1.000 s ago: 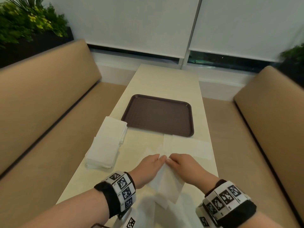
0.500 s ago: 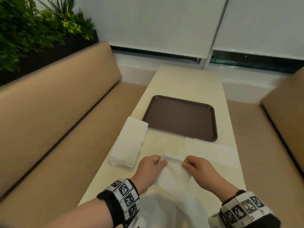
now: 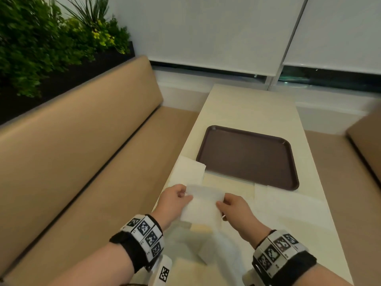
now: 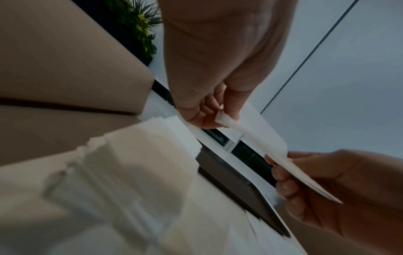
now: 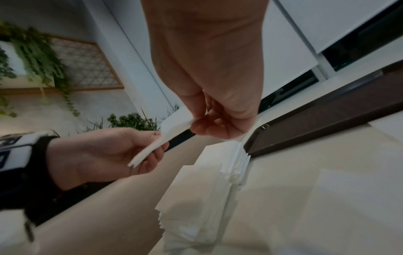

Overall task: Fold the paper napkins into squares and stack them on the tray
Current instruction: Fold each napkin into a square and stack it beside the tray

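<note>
While held aloft over table [image 3: 247, 104]: napkin [image 3: 203, 205], thin, limp, light, tear-prone. Left hand [image 3: 172, 201] pinches one top corner, right hand [image 3: 234, 207] the other; best held at corners. Tray [image 3: 247, 157] bare.

No words, brand names, numbers or signs can be read anywhere in these views. The only printed marks are black-and-white square code patterns on the bands worn at both wrists: on the left wristband [image 3: 144, 237] at about 7 o'clock in the head view, and on the right wristband [image 3: 280, 251] at about 5 o'clock. They are pixel patterns and not letters. In the right wrist view, the left wristband [image 5: 15, 148] at 9 o'clock shows only blurred dark shapes.
</note>
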`<state>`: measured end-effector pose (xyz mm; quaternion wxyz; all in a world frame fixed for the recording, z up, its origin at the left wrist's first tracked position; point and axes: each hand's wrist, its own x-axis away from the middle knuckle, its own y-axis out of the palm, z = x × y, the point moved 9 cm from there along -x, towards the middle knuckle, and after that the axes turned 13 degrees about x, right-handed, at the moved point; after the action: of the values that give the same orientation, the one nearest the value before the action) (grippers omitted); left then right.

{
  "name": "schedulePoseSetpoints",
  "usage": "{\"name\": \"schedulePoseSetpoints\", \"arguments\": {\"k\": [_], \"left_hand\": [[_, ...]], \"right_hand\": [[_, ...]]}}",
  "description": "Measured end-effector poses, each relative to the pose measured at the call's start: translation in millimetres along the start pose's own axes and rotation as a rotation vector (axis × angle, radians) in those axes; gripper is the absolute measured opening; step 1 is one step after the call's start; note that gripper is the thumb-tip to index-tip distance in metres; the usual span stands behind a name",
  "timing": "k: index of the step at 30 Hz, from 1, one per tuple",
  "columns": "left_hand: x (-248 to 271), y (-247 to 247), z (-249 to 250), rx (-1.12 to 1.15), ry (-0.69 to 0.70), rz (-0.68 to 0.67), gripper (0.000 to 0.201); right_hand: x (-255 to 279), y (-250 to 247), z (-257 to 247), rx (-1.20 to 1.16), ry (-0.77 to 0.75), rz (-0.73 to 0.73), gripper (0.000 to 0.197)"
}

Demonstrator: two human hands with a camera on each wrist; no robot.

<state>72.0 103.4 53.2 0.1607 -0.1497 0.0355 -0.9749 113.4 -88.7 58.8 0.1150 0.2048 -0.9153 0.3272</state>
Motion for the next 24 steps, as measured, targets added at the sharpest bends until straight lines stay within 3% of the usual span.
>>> {"name": "schedulePoseSetpoints", "arguments": {"k": [2, 5, 9, 17, 24], "left_hand": [[-27, -18, 16, -0.001, 0.004, 0.054, 0.016], [-73, -30, 39, -0.101, 0.03, 0.042, 0.015], [-124, -36, 51, -0.205, 0.06, 0.074, 0.018], [-171, -39, 17, -0.405, -0.027, 0.149, 0.022], [-184, -39, 1, -0.493, -0.097, 0.162, 0.024]], "right_hand": [[-19, 0, -13, -0.024, 0.017, 0.066, 0.007], [-51, -5, -32, -0.103, 0.04, 0.159, 0.017], [-96, -8, -50, -0.067, 0.043, 0.206, 0.015], [-159, 9, -37, 0.172, 0.078, 0.157, 0.02], [-172, 33, -21, 0.299, 0.125, 0.073, 0.023]]}}
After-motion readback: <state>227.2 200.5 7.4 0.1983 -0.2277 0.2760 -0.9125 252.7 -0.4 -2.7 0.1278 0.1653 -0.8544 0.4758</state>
